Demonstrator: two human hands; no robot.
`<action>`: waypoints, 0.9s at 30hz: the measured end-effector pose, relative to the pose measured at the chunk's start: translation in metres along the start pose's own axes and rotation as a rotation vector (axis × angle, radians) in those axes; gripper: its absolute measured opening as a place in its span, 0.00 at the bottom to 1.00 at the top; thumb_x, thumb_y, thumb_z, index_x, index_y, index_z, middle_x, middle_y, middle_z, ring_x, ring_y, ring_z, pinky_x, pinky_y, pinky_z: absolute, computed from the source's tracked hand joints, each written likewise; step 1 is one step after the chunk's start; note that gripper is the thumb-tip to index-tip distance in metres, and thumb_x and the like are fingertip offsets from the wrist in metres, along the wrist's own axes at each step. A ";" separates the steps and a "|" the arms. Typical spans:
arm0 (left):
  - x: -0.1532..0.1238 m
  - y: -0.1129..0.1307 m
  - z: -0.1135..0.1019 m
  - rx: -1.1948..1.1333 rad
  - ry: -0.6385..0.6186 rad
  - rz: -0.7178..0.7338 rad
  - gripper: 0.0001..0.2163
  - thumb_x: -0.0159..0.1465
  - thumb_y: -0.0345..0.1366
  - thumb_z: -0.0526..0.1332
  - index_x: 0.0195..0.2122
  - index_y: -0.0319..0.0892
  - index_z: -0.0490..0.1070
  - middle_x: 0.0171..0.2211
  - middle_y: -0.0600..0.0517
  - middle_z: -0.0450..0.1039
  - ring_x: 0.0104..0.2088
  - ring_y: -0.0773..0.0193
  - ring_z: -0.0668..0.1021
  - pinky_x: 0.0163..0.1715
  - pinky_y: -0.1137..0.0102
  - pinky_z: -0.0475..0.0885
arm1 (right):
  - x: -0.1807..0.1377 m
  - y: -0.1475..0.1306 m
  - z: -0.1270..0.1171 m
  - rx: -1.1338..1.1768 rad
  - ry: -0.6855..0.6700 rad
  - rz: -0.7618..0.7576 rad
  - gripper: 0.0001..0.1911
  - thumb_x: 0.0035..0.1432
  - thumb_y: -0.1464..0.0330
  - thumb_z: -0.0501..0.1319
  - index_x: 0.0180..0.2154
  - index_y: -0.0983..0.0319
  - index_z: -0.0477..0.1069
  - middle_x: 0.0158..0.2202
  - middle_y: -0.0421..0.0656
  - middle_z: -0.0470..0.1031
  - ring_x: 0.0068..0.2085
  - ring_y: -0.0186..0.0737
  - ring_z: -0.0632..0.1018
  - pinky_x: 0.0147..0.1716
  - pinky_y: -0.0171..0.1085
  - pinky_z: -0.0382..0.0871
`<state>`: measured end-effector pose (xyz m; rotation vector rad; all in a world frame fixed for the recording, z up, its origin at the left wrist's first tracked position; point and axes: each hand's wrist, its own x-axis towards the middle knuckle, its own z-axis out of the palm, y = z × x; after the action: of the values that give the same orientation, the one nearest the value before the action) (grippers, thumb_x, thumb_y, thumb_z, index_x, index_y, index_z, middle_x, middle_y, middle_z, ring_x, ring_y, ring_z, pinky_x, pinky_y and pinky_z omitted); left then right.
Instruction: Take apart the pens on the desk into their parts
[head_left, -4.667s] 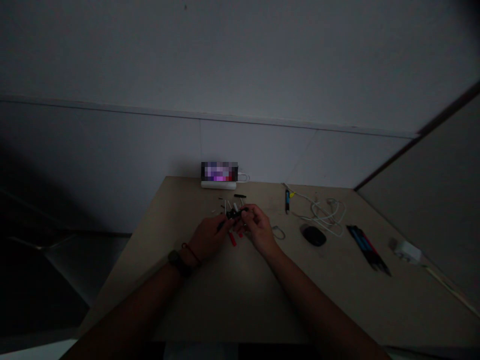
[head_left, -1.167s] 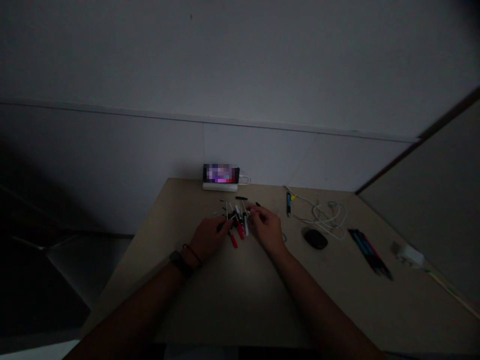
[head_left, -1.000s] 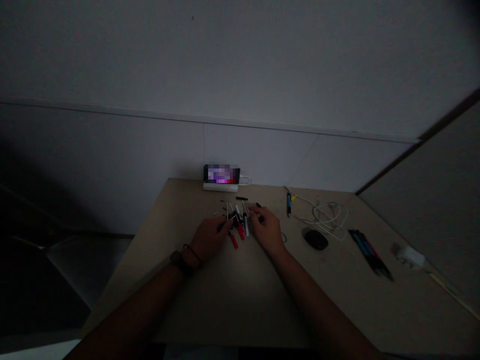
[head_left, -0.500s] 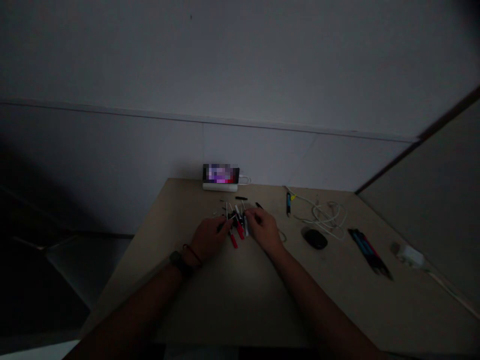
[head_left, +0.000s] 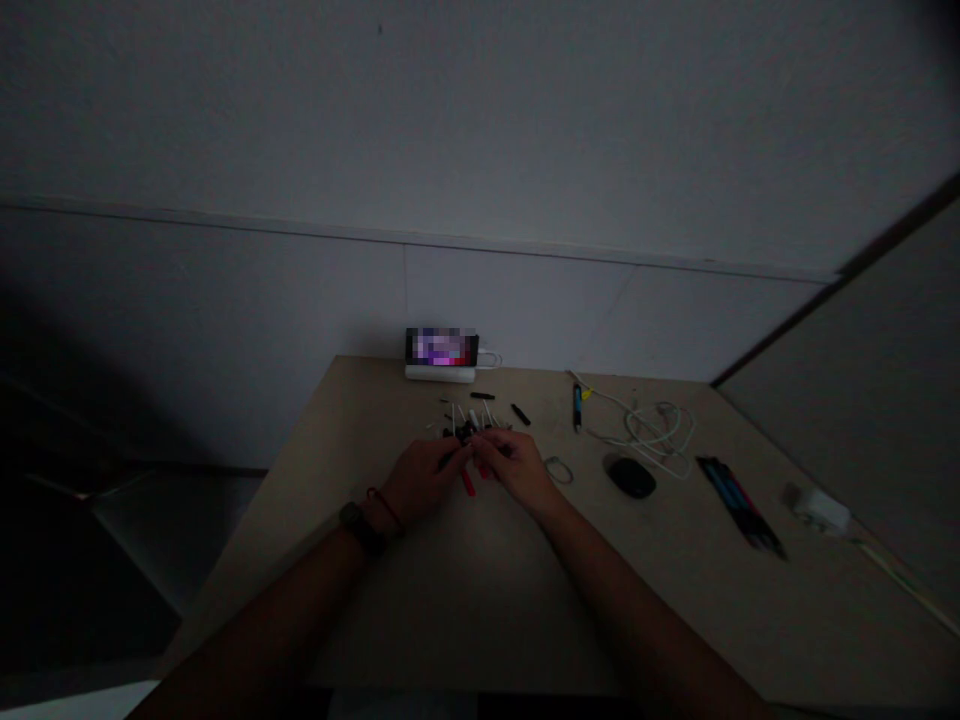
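Note:
In dim light, my two hands meet over a small heap of pens and pen parts [head_left: 471,420] in the middle of the beige table [head_left: 465,580]. My left hand [head_left: 421,482], with a watch and a red cord at the wrist, has its fingers closed on a dark pen whose tip points toward the heap. My right hand [head_left: 517,468] is curled, its fingertips pinched at the same spot beside a red pen [head_left: 468,484]. What the right fingers pinch is too small and dark to name.
A lit phone [head_left: 442,348] stands on a white base at the table's far edge. A loose black cap [head_left: 520,414], a small ring [head_left: 558,468], a blue pen [head_left: 576,407], white cables [head_left: 652,428], a black mouse [head_left: 631,477], several dark pens [head_left: 739,500] and a white charger [head_left: 819,506] lie to the right.
My right hand has drawn left and nearer, closing against my left hand's fingertips. This uncovers the black cap and the ring. The left hand has barely moved.

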<state>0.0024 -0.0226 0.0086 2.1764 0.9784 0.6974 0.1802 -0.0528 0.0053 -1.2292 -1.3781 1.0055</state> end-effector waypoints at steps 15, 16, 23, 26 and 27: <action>-0.002 0.003 -0.001 -0.333 0.183 -0.093 0.23 0.73 0.49 0.43 0.33 0.41 0.68 0.23 0.55 0.63 0.24 0.66 0.66 0.28 0.70 0.61 | 0.010 -0.004 -0.019 0.566 0.423 0.156 0.14 0.45 0.62 0.71 0.33 0.62 0.75 0.30 0.44 0.82 0.22 0.35 0.78 0.17 0.31 0.67; -0.002 0.002 0.000 -0.367 0.187 -0.104 0.24 0.73 0.51 0.42 0.33 0.41 0.69 0.21 0.56 0.62 0.23 0.66 0.65 0.26 0.70 0.60 | 0.010 -0.002 -0.018 0.517 0.427 0.161 0.14 0.45 0.61 0.71 0.33 0.61 0.75 0.31 0.43 0.82 0.22 0.35 0.77 0.17 0.30 0.66; 0.000 0.000 0.003 -0.566 0.209 -0.162 0.30 0.70 0.60 0.40 0.36 0.40 0.71 0.17 0.58 0.59 0.19 0.69 0.62 0.21 0.73 0.57 | 0.009 0.009 -0.011 -0.120 0.368 0.012 0.13 0.51 0.60 0.65 0.36 0.61 0.80 0.35 0.44 0.81 0.34 0.41 0.78 0.34 0.38 0.71; 0.001 0.000 0.003 -0.692 0.170 -0.172 0.33 0.67 0.64 0.39 0.37 0.40 0.71 0.16 0.59 0.58 0.16 0.70 0.59 0.18 0.74 0.54 | 0.008 0.006 -0.011 -0.178 0.377 -0.003 0.13 0.53 0.59 0.62 0.34 0.61 0.80 0.32 0.44 0.81 0.34 0.42 0.77 0.34 0.38 0.69; 0.002 0.000 0.003 -0.735 0.159 -0.172 0.34 0.67 0.65 0.39 0.38 0.40 0.71 0.16 0.59 0.58 0.16 0.71 0.59 0.17 0.75 0.53 | 0.008 0.004 -0.012 -0.163 0.372 0.001 0.13 0.53 0.59 0.62 0.31 0.61 0.80 0.29 0.44 0.80 0.32 0.42 0.77 0.33 0.38 0.69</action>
<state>0.0052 -0.0218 0.0069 1.3992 0.8023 0.9716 0.1925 -0.0450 0.0039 -1.4537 -1.1809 0.6319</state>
